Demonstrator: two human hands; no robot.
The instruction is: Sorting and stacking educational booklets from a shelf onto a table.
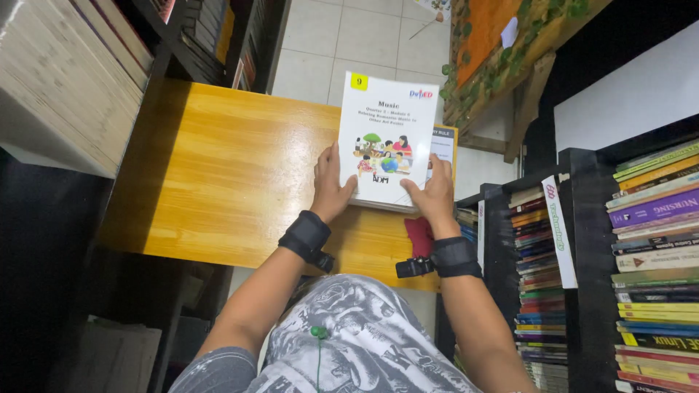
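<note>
hands grip a white music booklet (388, 138) at its near corners: my left hand (331, 188) on the left corner, my right hand (434, 195) on the right. i see it lying atop a stack of booklets (444, 143) at the right end of the wooden counter (226, 175). a red cloth (420, 236) sits just under my right wrist.

A library or school book room, as we read it.

We see dark shelving (582, 240) packed tight with spines-out books (659, 255) on the right, more shelved volumes (65, 73) at upper left, and a yellow wooden table (226, 175) standing between them on a pale tiled floor (349, 36). A stack of white-covered booklets (389, 135) lies on the table's far edge.
</note>
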